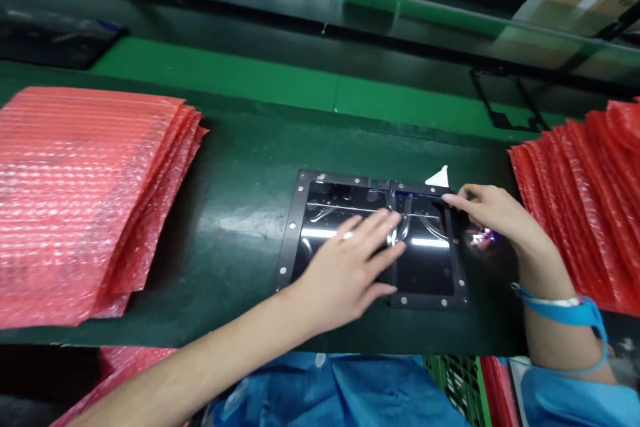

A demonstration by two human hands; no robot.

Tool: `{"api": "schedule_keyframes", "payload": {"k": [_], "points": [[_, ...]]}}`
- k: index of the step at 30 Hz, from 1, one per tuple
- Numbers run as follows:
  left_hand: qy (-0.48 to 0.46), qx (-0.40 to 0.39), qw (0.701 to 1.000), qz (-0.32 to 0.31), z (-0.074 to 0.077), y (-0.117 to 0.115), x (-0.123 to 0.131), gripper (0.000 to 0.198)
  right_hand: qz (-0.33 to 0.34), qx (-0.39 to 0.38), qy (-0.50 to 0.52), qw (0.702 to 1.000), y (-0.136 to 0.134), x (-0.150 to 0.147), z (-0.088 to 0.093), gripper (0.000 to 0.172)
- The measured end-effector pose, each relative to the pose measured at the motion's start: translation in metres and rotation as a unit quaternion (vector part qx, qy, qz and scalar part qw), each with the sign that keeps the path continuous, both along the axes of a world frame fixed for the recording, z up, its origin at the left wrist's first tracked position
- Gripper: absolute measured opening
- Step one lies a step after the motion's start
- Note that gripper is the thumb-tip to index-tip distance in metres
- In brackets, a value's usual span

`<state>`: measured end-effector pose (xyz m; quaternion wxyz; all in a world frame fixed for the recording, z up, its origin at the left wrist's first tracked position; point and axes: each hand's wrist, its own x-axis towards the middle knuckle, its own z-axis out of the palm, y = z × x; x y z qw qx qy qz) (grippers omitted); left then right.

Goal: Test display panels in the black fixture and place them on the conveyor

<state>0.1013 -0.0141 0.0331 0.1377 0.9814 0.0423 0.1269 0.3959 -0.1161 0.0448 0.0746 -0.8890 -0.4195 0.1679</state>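
A flat black panel [425,273] with a dark, glossy screen surface and pale round dots along its frame lies on the green work surface. A vertical band divides it into two parts, and glossy marks like clear film show on it. My left hand [353,267] rests over the middle, fingers stretched out and spread. At the upper right corner is my right hand [485,207], its thumb on the frame and the other fingers curled in. Whatever it pinches there is hidden or too small to name. Just beyond that corner sticks up a white triangular tab [439,177].
To the left lies a stack of red bubble-wrap bags [90,200]; more red bags [585,207] stand at the right. A black open frame [510,103] lies at the back right, and a dark flat piece [55,40] at the back left. A green crate [457,380] shows below.
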Motion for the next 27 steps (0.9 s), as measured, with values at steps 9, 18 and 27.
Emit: {"api": "schedule_keyframes", "payload": {"k": [9,18,27], "points": [[0.048,0.054,0.993,-0.096,-0.011,-0.036,0.052,0.047,-0.003,-0.111,-0.035,0.993,0.028,-0.003,0.006,0.060],[0.023,-0.019,0.999,-0.041,-0.003,-0.017,0.058,0.040,-0.058,0.033,0.030,0.997,0.015,-0.009,-0.003,0.052],[-0.024,-0.024,0.979,0.200,-0.003,0.028,0.060,0.042,-0.081,0.216,0.165,0.959,-0.004,-0.004,-0.013,0.055]]}}
